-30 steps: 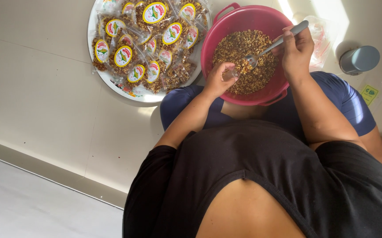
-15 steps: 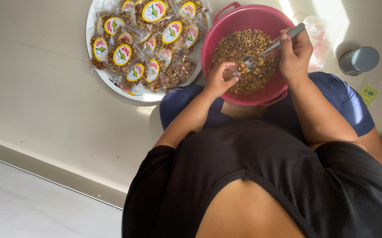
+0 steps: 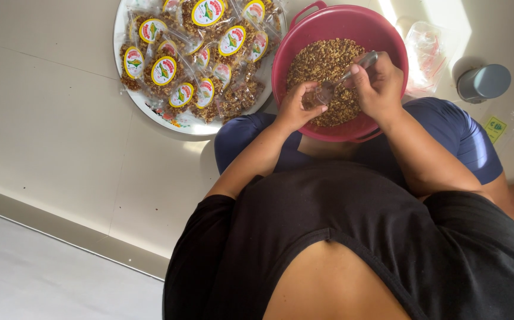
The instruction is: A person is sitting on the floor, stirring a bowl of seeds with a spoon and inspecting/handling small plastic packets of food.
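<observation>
From the head view I see the right hand (image 3: 378, 89) has come in from the bowl's far rim, where it was half a second ago, to sit over the middle of the pink bowl (image 3: 381, 38), fingers closed around the handle of a metal spoon (image 3: 341, 82). The spoon's scoop now points at the left hand (image 3: 297, 108), which has stayed at the near side of the bowl, fingers pinched on what looks like a small clear bag, though I cannot tell that for sure. The bowl rests on the person's lap and holds a brown crumbly mix (image 3: 322, 59). Left of it, touching its rim, a round white tray (image 3: 174, 121) lies on the pale floor, heaped with clear packets (image 3: 209, 53) of the same brown mix, each bearing an oval yellow label with a red edge. Right of the bowl lie a clear plastic bag (image 3: 426, 50), a grey cup (image 3: 483, 83) and a small yellow sticker (image 3: 495, 126).
</observation>
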